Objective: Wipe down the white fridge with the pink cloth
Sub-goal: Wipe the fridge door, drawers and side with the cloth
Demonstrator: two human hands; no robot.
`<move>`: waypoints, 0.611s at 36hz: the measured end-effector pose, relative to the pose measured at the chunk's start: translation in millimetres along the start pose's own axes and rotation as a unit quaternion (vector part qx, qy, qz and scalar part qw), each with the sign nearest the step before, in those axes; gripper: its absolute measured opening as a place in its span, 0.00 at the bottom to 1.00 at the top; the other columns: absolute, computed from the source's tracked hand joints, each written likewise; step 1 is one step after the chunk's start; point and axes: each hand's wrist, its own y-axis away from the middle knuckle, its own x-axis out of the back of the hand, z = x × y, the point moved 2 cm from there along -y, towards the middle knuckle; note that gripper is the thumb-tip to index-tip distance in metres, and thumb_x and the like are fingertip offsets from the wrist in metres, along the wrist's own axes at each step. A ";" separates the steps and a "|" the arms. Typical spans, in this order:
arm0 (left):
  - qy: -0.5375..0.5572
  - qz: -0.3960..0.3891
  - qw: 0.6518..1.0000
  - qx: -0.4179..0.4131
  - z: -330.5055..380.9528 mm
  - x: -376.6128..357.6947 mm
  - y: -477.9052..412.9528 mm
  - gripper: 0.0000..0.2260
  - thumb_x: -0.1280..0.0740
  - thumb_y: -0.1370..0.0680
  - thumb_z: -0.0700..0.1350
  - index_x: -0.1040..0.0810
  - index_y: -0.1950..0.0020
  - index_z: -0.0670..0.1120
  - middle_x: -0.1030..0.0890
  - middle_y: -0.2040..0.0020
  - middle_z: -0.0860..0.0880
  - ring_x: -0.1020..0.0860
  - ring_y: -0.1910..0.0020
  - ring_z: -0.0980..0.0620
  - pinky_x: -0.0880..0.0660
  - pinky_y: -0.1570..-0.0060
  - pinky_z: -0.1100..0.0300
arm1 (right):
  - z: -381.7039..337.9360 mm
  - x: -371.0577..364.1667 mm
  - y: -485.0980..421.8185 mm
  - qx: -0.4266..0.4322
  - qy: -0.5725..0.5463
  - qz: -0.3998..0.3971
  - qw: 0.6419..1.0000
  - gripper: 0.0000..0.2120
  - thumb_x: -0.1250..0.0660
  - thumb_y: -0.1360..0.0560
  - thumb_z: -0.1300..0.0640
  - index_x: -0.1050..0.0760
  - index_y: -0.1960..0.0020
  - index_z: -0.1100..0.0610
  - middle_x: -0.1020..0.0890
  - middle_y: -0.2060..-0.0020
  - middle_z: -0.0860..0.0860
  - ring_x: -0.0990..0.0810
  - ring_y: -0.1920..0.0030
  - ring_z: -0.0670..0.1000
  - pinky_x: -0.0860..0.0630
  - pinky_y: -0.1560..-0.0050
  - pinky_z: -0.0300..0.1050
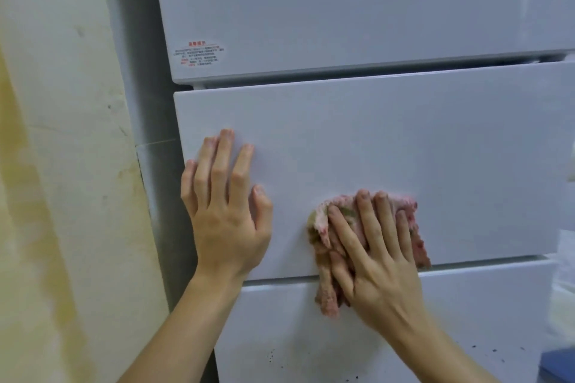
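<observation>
The white fridge (404,140) fills the view, with an upper door, a middle drawer front and a lower drawer front. My left hand (224,205) lies flat with fingers spread on the left part of the middle drawer front, holding nothing. My right hand (370,255) presses the crumpled pink cloth (326,283) against the lower edge of the middle drawer front. The cloth hangs over the gap onto the lower drawer and has brownish stains.
A stained cream wall (62,165) stands left of the fridge, with a narrow shadowed gap between them. A red-printed label (199,53) sits on the upper door. Dark specks (270,354) dot the lower drawer front. Something blue (558,364) shows at the bottom right corner.
</observation>
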 end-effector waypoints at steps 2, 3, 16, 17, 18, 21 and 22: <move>-0.003 -0.003 1.000 0.003 0.1 -1.2 -0.9 0.23 0.39 0.18 0.44 0.27 0.23 0.41 0.32 0.20 0.40 0.37 0.19 0.40 0.45 0.19 0.38 | 3.5 6.0 -23.5 -0.015 -0.012 0.019 1.000 0.32 0.41 0.17 0.48 0.46 0.15 0.46 0.47 0.15 0.56 0.48 0.15 0.61 0.54 0.16 0.60; -0.005 -0.003 1.000 0.008 1.5 -1.5 -0.7 0.23 0.39 0.18 0.44 0.27 0.23 0.41 0.33 0.20 0.40 0.38 0.18 0.40 0.46 0.19 0.38 | 7.8 9.9 -40.0 -0.032 -0.015 0.034 0.999 0.30 0.42 0.15 0.49 0.45 0.15 0.48 0.46 0.16 0.57 0.49 0.15 0.61 0.54 0.16 0.59; -0.011 -0.007 1.000 0.012 21.2 -10.0 4.0 0.23 0.35 0.20 0.49 0.24 0.25 0.43 0.34 0.20 0.35 0.40 0.19 0.32 0.43 0.21 0.34 | 24.6 20.6 -93.5 -0.109 -0.004 0.108 0.988 0.26 0.43 0.14 0.51 0.38 0.17 0.52 0.42 0.17 0.62 0.47 0.16 0.65 0.49 0.17 0.64; -0.016 -0.010 1.000 0.005 23.1 -11.4 6.4 0.24 0.35 0.20 0.50 0.24 0.25 0.43 0.34 0.21 0.35 0.40 0.20 0.31 0.43 0.21 0.33 | 24.2 18.6 -81.3 -0.092 -0.003 0.101 0.991 0.26 0.42 0.15 0.51 0.38 0.17 0.52 0.42 0.18 0.63 0.47 0.16 0.65 0.49 0.17 0.65; -0.021 -0.011 1.000 -0.001 24.7 -12.8 8.4 0.24 0.35 0.19 0.50 0.24 0.25 0.43 0.34 0.21 0.35 0.40 0.20 0.31 0.43 0.21 0.33 | 24.0 17.1 -67.8 -0.078 -0.002 0.091 0.993 0.26 0.42 0.14 0.50 0.38 0.17 0.52 0.42 0.18 0.63 0.48 0.16 0.65 0.49 0.17 0.65; -0.026 -0.010 1.000 -0.003 27.0 -14.2 11.6 0.24 0.34 0.19 0.52 0.25 0.24 0.44 0.33 0.20 0.36 0.39 0.19 0.32 0.43 0.22 0.32 | 23.7 13.0 -21.9 -0.055 -0.005 0.050 0.997 0.27 0.43 0.14 0.48 0.40 0.17 0.51 0.44 0.17 0.62 0.50 0.16 0.64 0.52 0.16 0.63; -0.025 -0.011 1.000 -0.001 27.1 -14.4 11.4 0.25 0.35 0.19 0.52 0.25 0.24 0.44 0.34 0.20 0.37 0.40 0.19 0.32 0.43 0.22 0.32 | 24.0 11.6 -7.1 -0.049 -0.007 0.037 0.998 0.27 0.44 0.13 0.47 0.40 0.16 0.51 0.44 0.17 0.62 0.50 0.16 0.64 0.53 0.16 0.63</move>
